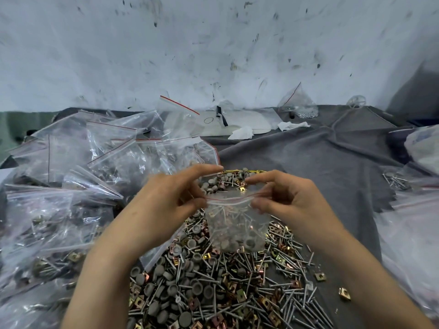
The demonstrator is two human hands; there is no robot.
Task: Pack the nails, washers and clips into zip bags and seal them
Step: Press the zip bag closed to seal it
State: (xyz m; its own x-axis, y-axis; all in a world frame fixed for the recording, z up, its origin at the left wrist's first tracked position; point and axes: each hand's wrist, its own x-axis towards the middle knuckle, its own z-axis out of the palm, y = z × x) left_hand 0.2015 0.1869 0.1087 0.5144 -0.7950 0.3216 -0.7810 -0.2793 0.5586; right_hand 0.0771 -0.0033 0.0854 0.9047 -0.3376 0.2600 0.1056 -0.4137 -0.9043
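Both hands hold one small clear zip bag [237, 226] by its top edge. The left hand [166, 198] pinches the left end of the red-lined zip strip between thumb and fingers, and the right hand [289, 198] pinches the right end the same way, with both forefingers stretched out above the bag. The strip runs taut between them; whether it is pressed shut along its whole length cannot be told. The bag hangs upright and holds nails above a layer of grey washers at its bottom.

Beneath and around the bag lies a loose pile of parts on the counter: silver nails [306, 302], round grey washers [197, 288] and square brass-coloured clips [344, 293], all mixed together. A crumpled grey cloth [308, 162] covers the counter under them.

To the left a heap of filled zip bags [71, 186] is stacked, touching the pile's edge. More plastic bags [413, 233] lie at the right edge.

Further back, near the marked white wall [213, 43], stands an upright bag of small silver bits [299, 103], with crumpled white tissues [242, 132] just in front.
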